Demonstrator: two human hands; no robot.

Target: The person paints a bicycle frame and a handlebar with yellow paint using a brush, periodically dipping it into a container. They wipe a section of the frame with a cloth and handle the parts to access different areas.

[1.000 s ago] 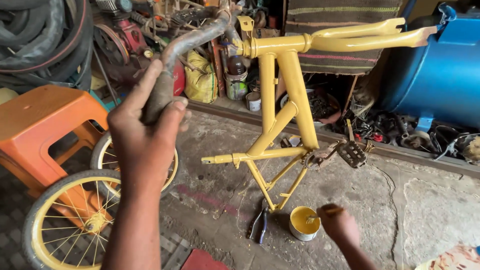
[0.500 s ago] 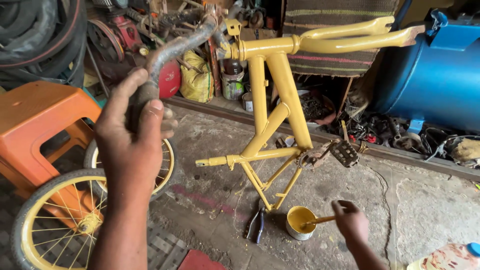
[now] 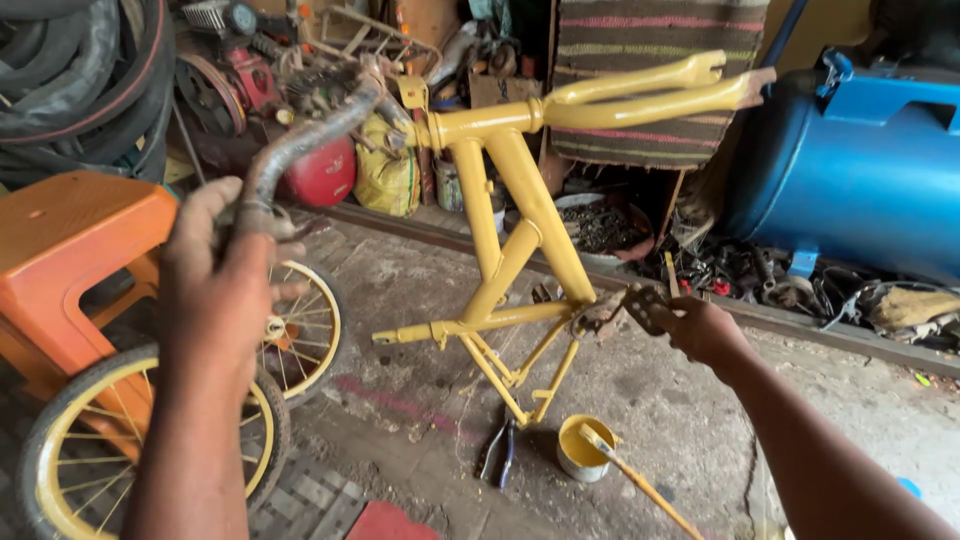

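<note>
While the left hand [image 3: 215,290] stays clenched round the worn handlebar [image 3: 300,140] of the upturned yellow bicycle frame [image 3: 520,230], the right hand [image 3: 700,328] has left the paint tin [image 3: 583,450] and now closes on the pedal [image 3: 645,305].

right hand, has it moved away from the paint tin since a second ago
Yes. The right hand has risen from beside the yellow paint tin on the floor up to the pedal on the yellow bike frame.
</note>
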